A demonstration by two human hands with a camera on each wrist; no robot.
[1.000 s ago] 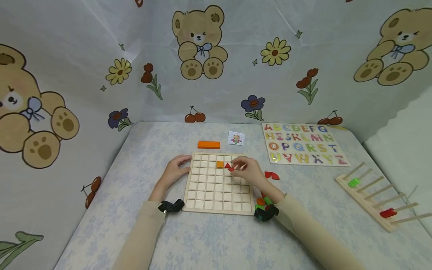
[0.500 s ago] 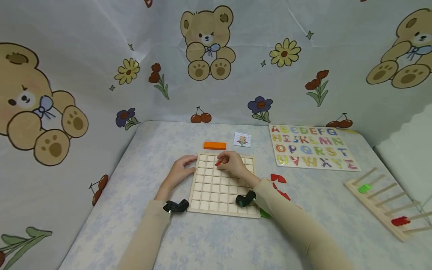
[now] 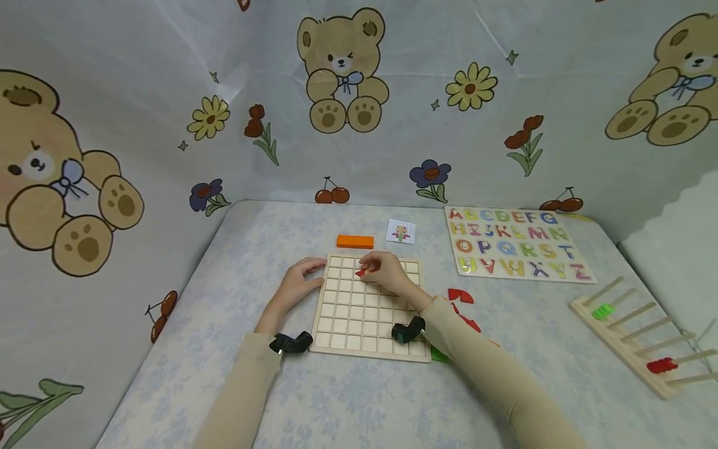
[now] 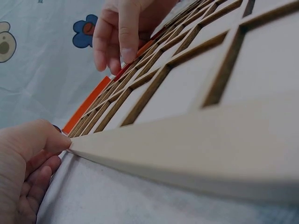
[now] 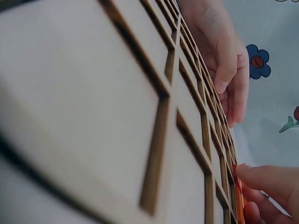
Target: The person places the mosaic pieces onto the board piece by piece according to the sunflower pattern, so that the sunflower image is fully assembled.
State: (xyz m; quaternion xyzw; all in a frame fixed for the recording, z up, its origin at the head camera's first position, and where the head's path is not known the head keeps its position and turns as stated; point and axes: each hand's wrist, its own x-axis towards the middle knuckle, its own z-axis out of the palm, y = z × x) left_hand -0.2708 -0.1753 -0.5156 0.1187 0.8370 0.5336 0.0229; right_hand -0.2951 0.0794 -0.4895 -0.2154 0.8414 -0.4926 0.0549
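Note:
A wooden grid board (image 3: pixel 340 341) with square cells lies flat on the table. My left hand (image 3: pixel 294 287) rests against its upper left edge, thumb and fingertips touching the frame; the left wrist view shows the thumb at the board's corner (image 4: pixel 77 143). Over the board's upper rows, my right hand (image 3: pixel 385 272) pinches a small pointed red piece (image 3: pixel 359 273), seemingly a triangle, low at a cell. In the right wrist view this red piece (image 5: pixel 235 173) sits at the fingertip, with orange beside it. The palm and fingers cover the cells to its right.
An orange block (image 3: pixel 355 242) and a small picture card (image 3: pixel 401 232) lie behind the board. An alphabet board (image 3: pixel 481 274) is at the back right, and a wooden peg rack (image 3: pixel 622 352) with green and red beads at the right. Red pieces (image 3: pixel 460 295) and a green piece (image 3: pixel 439 355) lie beside the right forearm.
My right hand has moved left along the upper row, from right of the orange square to left of it, with a red piece, then stayed there. The left hand has kept its place.

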